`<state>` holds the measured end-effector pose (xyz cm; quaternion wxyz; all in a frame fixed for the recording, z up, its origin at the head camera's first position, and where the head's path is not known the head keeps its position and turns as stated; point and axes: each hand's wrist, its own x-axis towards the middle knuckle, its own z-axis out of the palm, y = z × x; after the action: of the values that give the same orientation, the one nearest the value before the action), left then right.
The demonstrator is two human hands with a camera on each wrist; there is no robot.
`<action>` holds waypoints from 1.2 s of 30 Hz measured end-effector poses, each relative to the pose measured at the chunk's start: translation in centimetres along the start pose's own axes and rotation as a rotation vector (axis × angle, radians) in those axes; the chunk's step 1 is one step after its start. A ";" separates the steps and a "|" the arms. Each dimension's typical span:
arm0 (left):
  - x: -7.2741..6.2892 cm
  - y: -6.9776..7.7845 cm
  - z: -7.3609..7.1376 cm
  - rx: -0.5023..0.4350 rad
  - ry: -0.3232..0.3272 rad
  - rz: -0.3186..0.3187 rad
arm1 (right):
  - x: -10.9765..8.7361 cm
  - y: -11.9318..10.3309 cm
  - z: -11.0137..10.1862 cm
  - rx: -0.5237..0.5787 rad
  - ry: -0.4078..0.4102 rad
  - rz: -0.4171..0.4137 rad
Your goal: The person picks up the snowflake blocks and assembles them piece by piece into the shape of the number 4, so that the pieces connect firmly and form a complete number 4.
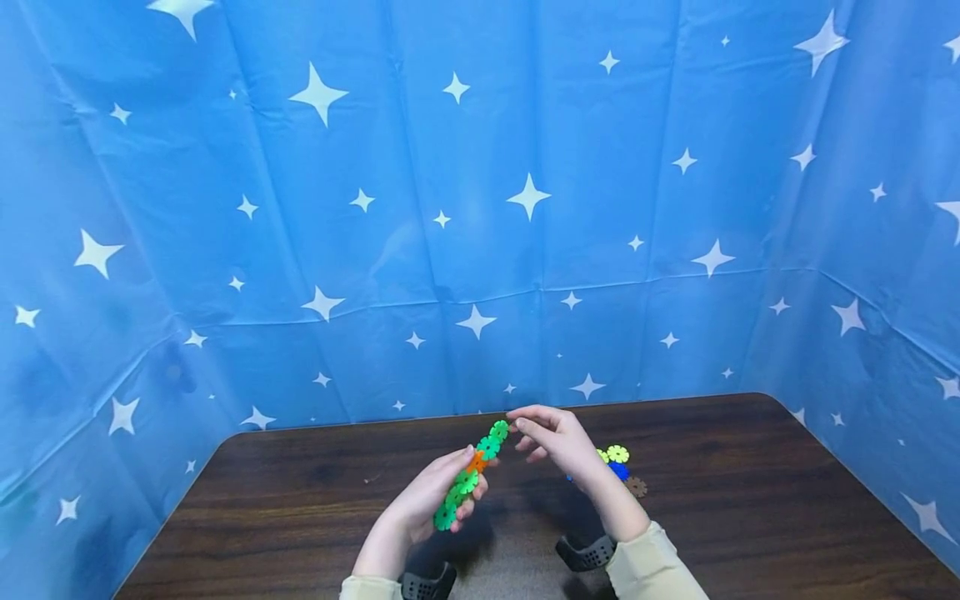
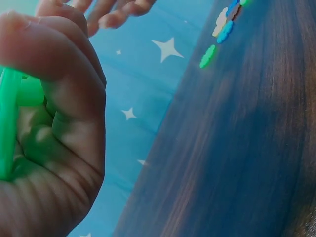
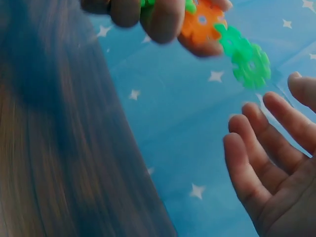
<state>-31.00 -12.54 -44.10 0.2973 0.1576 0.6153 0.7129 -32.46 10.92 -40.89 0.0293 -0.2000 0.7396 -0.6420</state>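
My left hand (image 1: 429,492) grips a chain of interlocking plastic flower discs (image 1: 489,448), mostly green with one orange disc (image 1: 477,462) near the middle. The fingers curl round the chain's lower part and hide some of it. In the right wrist view, the chain's free end is a green disc (image 3: 252,67) pointing toward my right hand (image 3: 276,173). That hand holds nothing; its fingers are spread and loosely bent, a small gap away from the end disc. From the left wrist, part of a green disc (image 2: 7,123) shows close up against the palm.
Loose discs lie on the dark wooden table (image 1: 300,492) behind my right forearm: yellow (image 1: 618,453), blue (image 1: 619,472) and brown (image 1: 637,487). The left wrist view also shows a green disc (image 2: 208,57) lying there. A blue star-printed curtain (image 1: 480,250) hangs behind the table.
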 end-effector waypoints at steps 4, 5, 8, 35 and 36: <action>0.1 0.1 0.3 0.010 0.016 0.001 | -0.5 1.7 -2.2 -0.080 -0.045 0.027; 0.1 0.1 0.3 0.012 0.017 0.001 | -0.7 2.1 -2.9 -0.104 -0.060 0.039; 0.1 0.1 0.4 0.020 0.027 -0.003 | -1.8 2.4 -4.7 -0.181 -0.115 0.067; 0.1 0.2 0.2 0.036 0.039 -0.017 | -8.3 5.8 -10.3 -0.631 -0.399 0.123; 0.1 0.2 0.2 0.036 0.038 -0.017 | -8.3 5.8 -10.2 -0.634 -0.396 0.120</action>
<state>-30.96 -12.33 -43.86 0.2890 0.1441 0.6348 0.7020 -29.39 23.81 -46.51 0.1459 -0.2757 0.8919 -0.3275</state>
